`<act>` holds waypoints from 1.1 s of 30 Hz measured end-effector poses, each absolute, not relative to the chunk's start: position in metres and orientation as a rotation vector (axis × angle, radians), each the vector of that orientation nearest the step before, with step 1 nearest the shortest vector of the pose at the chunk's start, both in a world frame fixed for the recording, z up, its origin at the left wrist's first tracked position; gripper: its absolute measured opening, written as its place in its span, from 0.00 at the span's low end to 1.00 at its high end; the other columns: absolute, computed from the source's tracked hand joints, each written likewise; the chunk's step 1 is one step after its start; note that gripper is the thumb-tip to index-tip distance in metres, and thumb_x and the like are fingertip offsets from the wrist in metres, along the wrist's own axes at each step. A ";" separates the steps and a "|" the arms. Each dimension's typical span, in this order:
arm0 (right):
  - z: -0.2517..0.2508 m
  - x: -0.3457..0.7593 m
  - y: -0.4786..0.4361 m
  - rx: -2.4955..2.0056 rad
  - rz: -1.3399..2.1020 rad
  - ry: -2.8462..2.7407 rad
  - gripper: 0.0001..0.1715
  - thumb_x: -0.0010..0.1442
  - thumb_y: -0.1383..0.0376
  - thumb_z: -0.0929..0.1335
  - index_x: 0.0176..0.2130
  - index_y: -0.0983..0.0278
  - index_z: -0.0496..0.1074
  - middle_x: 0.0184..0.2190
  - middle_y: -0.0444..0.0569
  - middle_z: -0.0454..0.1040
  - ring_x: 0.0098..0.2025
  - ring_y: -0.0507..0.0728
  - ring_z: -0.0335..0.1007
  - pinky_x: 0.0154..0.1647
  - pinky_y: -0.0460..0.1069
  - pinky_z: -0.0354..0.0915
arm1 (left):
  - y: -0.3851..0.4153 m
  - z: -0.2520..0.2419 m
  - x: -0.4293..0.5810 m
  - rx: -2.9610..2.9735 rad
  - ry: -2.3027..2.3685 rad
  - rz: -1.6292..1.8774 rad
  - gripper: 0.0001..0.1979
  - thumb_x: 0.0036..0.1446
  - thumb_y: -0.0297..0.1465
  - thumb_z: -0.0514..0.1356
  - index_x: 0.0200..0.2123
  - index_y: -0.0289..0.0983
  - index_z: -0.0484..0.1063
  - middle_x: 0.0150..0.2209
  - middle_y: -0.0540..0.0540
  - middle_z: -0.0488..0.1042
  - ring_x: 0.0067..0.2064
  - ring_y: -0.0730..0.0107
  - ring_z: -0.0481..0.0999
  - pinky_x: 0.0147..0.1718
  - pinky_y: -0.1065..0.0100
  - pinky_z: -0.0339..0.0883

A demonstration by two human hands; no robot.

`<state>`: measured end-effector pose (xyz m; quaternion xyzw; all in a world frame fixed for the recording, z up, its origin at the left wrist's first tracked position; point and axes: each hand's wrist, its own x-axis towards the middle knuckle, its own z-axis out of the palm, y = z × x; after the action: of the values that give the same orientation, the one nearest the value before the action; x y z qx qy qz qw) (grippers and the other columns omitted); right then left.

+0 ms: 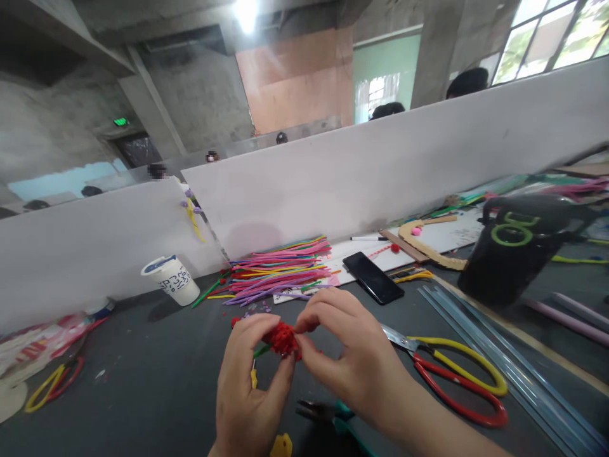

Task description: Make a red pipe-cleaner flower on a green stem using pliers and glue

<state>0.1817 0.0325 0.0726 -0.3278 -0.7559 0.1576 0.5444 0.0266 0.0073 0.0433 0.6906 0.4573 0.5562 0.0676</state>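
Observation:
A small red fuzzy flower [281,338] made of pipe cleaner, with a green stem below it, sits between both my hands over the dark table. My left hand [250,387] pinches it from the left and below, fingers curled round the stem. My right hand [347,355] pinches the red head from the right, fingertips pressed together on it. Just behind lies a pile of coloured pipe cleaners [280,270].
Scissors with yellow and red handles [451,377] lie right of my right hand; pliers [328,414] under it. A black phone [372,277], a white paper cup [172,279], a black bottle [511,251], clear rods [499,362] and a white partition [380,171] surround the spot. Heads of other people show beyond the partition.

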 end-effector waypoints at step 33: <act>0.057 0.213 0.021 -1.368 0.586 -2.387 0.12 0.57 0.62 0.66 0.41 0.64 0.69 0.40 0.51 0.71 0.43 0.60 0.67 0.43 0.53 0.62 | 0.010 0.063 0.016 0.715 0.886 1.400 0.11 0.48 0.29 0.67 0.37 0.36 0.78 0.28 0.48 0.78 0.26 0.76 0.73 0.27 0.76 0.68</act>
<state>0.2132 0.0212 0.0573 -0.4799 -0.8371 0.2055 0.1636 0.0165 0.0097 0.0630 0.3107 0.3853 0.6088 0.6200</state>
